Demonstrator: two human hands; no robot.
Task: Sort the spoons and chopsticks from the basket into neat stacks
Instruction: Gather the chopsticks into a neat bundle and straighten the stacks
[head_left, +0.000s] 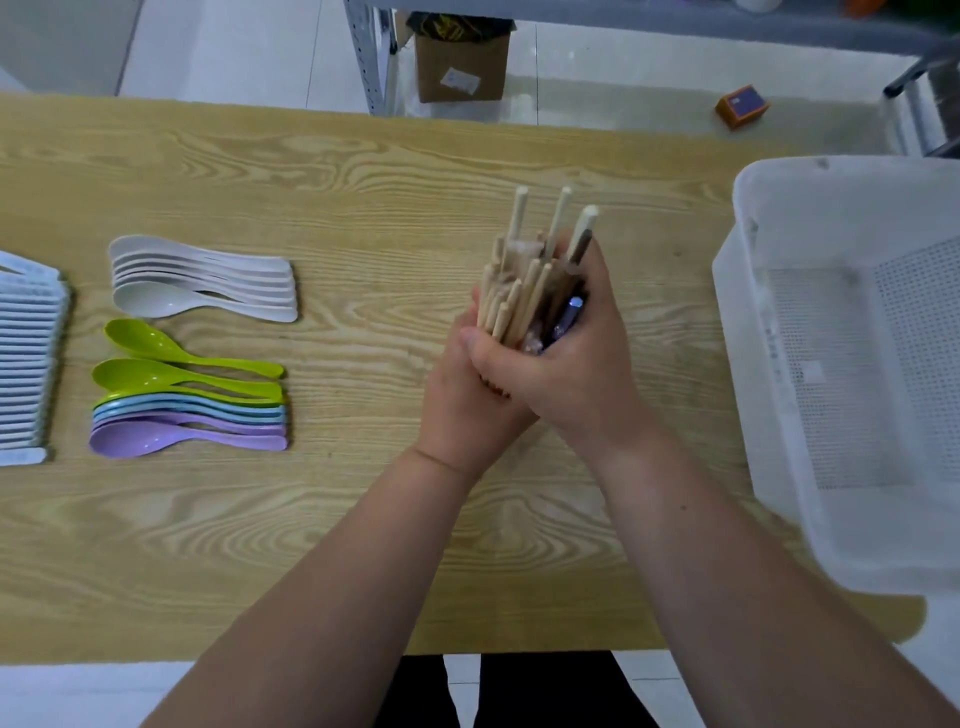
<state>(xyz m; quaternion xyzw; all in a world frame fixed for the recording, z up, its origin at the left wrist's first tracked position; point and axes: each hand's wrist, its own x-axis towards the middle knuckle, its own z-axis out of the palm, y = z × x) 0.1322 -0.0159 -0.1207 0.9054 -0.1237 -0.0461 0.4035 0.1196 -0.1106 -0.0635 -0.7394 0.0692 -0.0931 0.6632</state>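
Both hands hold one upright bundle of chopsticks (524, 280) above the middle of the wooden table (363, 208). Most sticks are pale wood; a few dark ones sit on the right side. My right hand (566, 364) grips the bundle from the right, and my left hand (462, 400) cups it from below and the left. A white perforated basket (753, 374) stands at the right edge, and I see nothing inside it. At the left lie a stack of white spoons (202, 280), two green spoons (182, 364), and a nested stack of blue and purple spoons (187, 426).
A row of pale blue-white flat pieces (28, 364) lies at the far left edge. Beyond the table stand a cardboard box (462, 67) by a metal shelf leg (371, 57) and a small orange box (742, 106) on the floor.
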